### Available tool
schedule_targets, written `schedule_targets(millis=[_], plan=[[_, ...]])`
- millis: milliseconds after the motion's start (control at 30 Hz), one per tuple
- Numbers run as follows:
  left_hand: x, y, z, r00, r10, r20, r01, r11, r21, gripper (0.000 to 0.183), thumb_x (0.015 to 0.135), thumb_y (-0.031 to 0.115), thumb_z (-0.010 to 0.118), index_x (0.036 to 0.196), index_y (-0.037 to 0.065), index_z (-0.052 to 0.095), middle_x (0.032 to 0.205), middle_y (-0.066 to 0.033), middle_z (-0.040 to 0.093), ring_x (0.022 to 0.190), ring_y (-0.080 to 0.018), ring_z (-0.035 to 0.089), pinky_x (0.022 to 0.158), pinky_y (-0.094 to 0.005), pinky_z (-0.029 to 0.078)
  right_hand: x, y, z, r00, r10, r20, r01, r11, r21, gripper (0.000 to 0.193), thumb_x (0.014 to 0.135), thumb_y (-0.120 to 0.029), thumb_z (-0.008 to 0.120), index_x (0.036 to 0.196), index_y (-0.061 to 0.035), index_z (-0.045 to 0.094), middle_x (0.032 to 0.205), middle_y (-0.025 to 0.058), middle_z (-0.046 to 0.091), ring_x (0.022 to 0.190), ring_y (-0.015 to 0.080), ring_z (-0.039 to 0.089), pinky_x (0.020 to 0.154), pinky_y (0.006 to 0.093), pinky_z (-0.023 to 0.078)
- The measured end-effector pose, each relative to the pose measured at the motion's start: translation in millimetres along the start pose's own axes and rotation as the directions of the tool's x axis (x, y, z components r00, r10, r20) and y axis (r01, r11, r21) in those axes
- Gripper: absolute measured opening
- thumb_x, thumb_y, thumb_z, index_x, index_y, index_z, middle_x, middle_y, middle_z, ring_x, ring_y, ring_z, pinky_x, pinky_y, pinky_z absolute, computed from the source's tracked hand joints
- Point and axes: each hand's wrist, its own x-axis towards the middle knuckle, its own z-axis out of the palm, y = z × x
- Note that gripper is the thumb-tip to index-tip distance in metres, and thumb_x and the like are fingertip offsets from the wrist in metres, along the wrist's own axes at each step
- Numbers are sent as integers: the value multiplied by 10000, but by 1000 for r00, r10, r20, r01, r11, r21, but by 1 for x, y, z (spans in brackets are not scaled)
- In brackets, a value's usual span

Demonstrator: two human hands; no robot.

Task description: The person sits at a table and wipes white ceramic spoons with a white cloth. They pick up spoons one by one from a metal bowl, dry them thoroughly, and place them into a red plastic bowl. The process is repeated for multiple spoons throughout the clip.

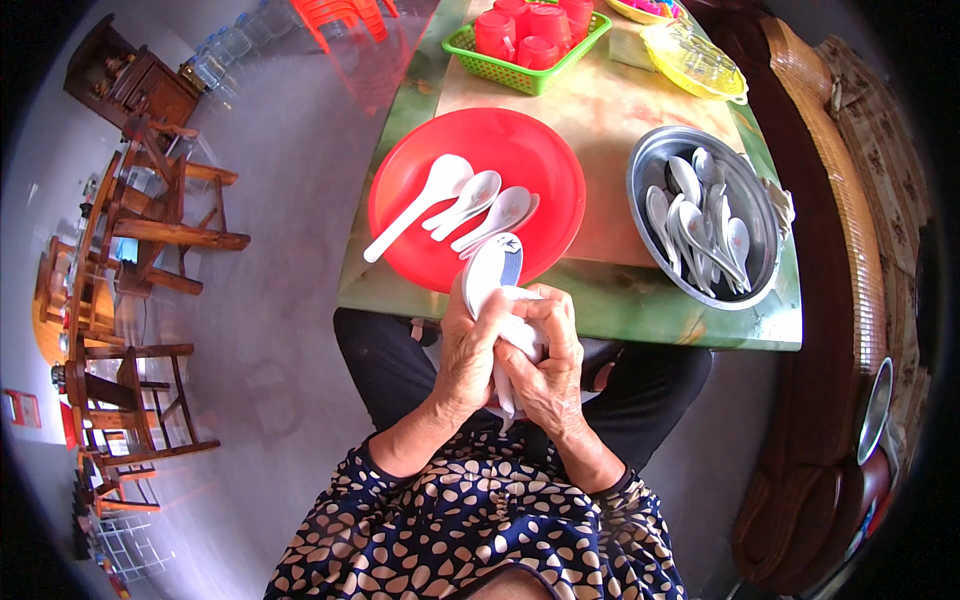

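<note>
1. Firstly, the table is the largest thing here.
2. The red tray sits at its near left corner, with white spoons inside.
3. The metal bowl, holding more spoons, stands by the near right corner.
4. The left hand and right hand press together, gripping a white cloth.
5. A patterned spoon rises from them, before the tray's near rim.

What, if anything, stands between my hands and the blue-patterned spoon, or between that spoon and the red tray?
A white cloth seems to lie between the right hand and the blue-patterned soup spoon, which the left hand grips. Nothing visible stands between this spoon and the red tray; in view, the spoon's bowl overlaps its rim.
</note>
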Motion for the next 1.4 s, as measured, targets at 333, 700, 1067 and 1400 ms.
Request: schedule_targets(millis=[333, 700, 1067, 1400], plan=[[1, 18, 4, 990, 27, -136, -41, 995, -96, 407, 986, 351, 436, 1245, 37, 449, 1042, -36, 531, 888, -104, 535, 750, -250, 464, -9, -12, -2, 959, 188, 212, -208, 975, 79, 378, 808, 6, 628, 1141, -55, 461, 944, 118, 624, 819, 138, 605, 692, 265, 494], [18, 31, -10, 993, 121, -19, -103, 912, 397, 183, 923, 194, 580, 924, 11, 588, 703, 16, 554, 563, -45, 480, 480, -205, 371, 11, -12, -18, 923, 281, 262, -346, 904, 250, 351, 800, 19, 602, 1113, -53, 460, 953, 92, 602, 781, 127, 610, 660, 245, 501], [26, 40, -26, 995, 79, -64, -63, 972, 228, 150, 930, 162, 562, 933, 13, 543, 664, 13, 521, 501, -33, 442, 412, -194, 320, -11, -21, -27, 841, 437, 321, -510, 837, 197, 400, 794, 29, 576, 1147, -44, 404, 862, 135, 636, 699, 172, 653, 611, 280, 548], [19, 37, -16, 988, 118, -97, -89, 961, 262, 205, 928, 212, 567, 868, 17, 585, 632, 29, 526, 481, -35, 442, 407, -196, 308, -6, -19, -27, 826, 373, 423, -437, 897, 64, 444, 790, -3, 588, 1211, 23, 449, 815, 101, 647, 707, 165, 654, 641, 293, 548]])
